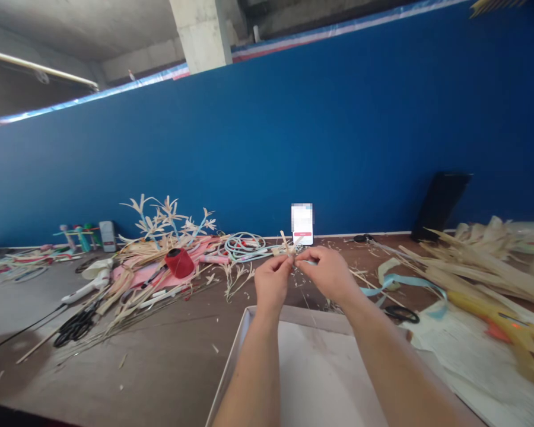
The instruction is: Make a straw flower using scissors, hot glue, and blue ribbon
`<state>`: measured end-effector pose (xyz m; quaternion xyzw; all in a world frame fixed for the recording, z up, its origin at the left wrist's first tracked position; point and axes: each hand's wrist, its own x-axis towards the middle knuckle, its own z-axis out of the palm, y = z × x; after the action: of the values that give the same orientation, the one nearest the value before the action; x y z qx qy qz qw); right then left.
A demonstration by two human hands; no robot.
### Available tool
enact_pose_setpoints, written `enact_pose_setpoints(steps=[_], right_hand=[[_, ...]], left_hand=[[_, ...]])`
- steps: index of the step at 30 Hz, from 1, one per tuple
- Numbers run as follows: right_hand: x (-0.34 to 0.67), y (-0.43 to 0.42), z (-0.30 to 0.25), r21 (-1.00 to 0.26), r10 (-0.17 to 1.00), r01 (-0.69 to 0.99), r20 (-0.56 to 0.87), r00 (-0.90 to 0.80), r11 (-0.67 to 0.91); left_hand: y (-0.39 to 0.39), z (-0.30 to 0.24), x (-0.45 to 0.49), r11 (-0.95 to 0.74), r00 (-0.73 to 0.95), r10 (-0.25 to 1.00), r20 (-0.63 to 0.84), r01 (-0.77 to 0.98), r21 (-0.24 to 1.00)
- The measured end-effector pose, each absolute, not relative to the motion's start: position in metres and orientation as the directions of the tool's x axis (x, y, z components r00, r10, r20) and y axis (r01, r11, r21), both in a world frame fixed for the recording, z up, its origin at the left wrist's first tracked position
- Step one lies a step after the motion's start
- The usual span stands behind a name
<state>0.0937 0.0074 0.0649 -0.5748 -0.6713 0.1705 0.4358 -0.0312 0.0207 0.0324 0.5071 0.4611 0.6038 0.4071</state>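
Note:
Both my hands are raised over the table's middle, fingertips meeting. My left hand (pixel 272 280) pinches a small pale straw piece (pixel 289 246) whose thin strips stick up above the fingers. My right hand (pixel 327 273) is closed in a pinch on the same piece from the right side, and a light blue ribbon (pixel 398 281) trails from under it across the table to the right. Below my forearms lies a shallow white box (pixel 240 350).
Black scissors (pixel 76 325), a white glue gun (pixel 86 287), a red thread spool (pixel 179 262) and straw flowers (pixel 167 219) lie left. A phone (pixel 302 224) leans on the blue wall. Dried leaves (pixel 467 261), a yellow tool (pixel 511 332) and more scissors (pixel 400 314) lie right.

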Motion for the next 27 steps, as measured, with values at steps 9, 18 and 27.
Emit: enact_pose_setpoints(steps=[9,18,27], right_hand=[[0.1,0.009,0.061,-0.849,0.954,0.44,0.288,-0.08,0.293],[0.104,0.011,0.064,-0.869,0.983,0.466,0.182,-0.012,0.166],[0.107,0.007,0.069,-0.768,0.963,0.589,0.261,-0.068,0.25]], left_hand=[[0.021,0.031,-0.033,-0.28,-0.143,0.951,0.275,-0.021,0.96],[0.019,0.033,-0.032,-0.31,-0.146,0.938,0.315,0.053,0.949],[0.017,0.032,-0.031,-0.308,-0.128,0.941,0.315,0.069,0.949]])
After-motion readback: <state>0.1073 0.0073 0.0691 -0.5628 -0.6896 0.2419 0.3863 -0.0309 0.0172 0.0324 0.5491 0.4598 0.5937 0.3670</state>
